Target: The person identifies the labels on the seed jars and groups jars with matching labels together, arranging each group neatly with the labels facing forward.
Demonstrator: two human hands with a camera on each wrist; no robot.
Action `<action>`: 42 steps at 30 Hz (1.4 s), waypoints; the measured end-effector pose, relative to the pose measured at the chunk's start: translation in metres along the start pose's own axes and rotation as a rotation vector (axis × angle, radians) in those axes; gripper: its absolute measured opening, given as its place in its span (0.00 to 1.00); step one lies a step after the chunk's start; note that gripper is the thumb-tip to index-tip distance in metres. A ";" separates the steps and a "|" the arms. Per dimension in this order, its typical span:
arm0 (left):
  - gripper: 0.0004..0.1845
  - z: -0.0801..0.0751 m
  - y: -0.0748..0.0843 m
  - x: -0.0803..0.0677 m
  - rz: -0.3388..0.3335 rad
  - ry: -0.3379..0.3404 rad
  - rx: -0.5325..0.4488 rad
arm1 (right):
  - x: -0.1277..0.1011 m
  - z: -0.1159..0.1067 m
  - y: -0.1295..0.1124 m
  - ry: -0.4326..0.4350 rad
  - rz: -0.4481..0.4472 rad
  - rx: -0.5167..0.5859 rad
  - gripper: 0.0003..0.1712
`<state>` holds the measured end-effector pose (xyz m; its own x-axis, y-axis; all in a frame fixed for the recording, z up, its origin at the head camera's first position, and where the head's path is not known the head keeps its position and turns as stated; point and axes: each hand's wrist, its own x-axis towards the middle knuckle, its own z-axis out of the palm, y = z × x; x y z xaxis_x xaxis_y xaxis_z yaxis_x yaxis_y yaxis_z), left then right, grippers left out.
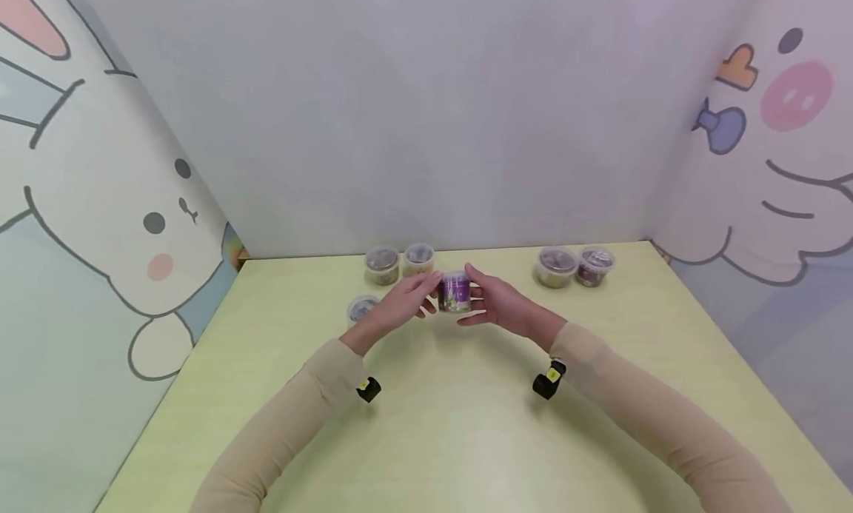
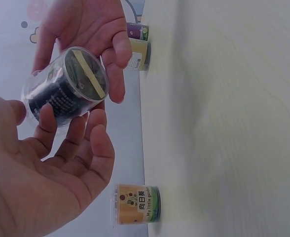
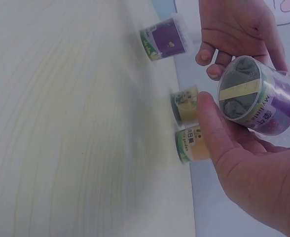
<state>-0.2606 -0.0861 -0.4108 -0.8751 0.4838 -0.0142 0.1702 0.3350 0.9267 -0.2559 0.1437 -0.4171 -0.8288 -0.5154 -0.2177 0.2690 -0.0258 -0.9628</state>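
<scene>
Both hands hold one small clear jar with purple label (image 1: 455,292) above the middle of the counter (image 1: 453,424). The left hand (image 1: 403,302) and the right hand (image 1: 498,302) curl their fingers around it from each side. Other jars (image 1: 400,263) stand far behind.

We see bright, even, soft light with only faint shadows on the pale table (image 1: 466,439) under the forearms. The head view bends at its edges. Both wrist views are washed out, with the cups near the wall slightly blurred.
</scene>
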 end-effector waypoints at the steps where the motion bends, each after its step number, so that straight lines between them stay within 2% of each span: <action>1: 0.29 0.000 0.000 0.000 0.000 0.003 0.003 | 0.000 0.000 0.000 -0.002 -0.003 0.000 0.42; 7: 0.30 -0.001 0.000 0.000 -0.005 0.003 0.009 | 0.001 0.000 0.000 -0.001 -0.008 -0.003 0.42; 15: 0.35 0.000 0.003 0.000 -0.031 0.013 0.057 | 0.004 -0.001 0.002 -0.008 -0.039 -0.003 0.41; 21: 0.34 0.000 0.002 0.000 -0.041 0.040 0.069 | 0.002 0.005 -0.001 -0.015 -0.046 0.031 0.37; 25: 0.35 -0.002 0.001 0.000 -0.033 0.054 0.089 | 0.000 0.007 -0.003 -0.030 -0.045 0.091 0.36; 28: 0.35 -0.004 0.001 0.000 -0.041 0.066 0.118 | -0.001 0.007 -0.005 -0.035 -0.042 0.136 0.34; 35: 0.36 -0.008 0.000 -0.002 -0.086 0.112 0.228 | 0.001 0.006 -0.004 -0.038 -0.048 0.118 0.32; 37: 0.36 -0.010 -0.002 -0.002 -0.091 0.103 0.207 | 0.002 0.006 -0.003 -0.041 -0.041 0.113 0.32; 42: 0.33 -0.013 -0.004 -0.002 -0.056 0.039 0.070 | 0.003 0.010 -0.003 -0.026 -0.037 0.098 0.33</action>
<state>-0.2653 -0.0986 -0.4098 -0.9009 0.4313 -0.0497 0.1503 0.4172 0.8963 -0.2547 0.1338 -0.4132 -0.8263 -0.5346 -0.1771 0.2864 -0.1281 -0.9495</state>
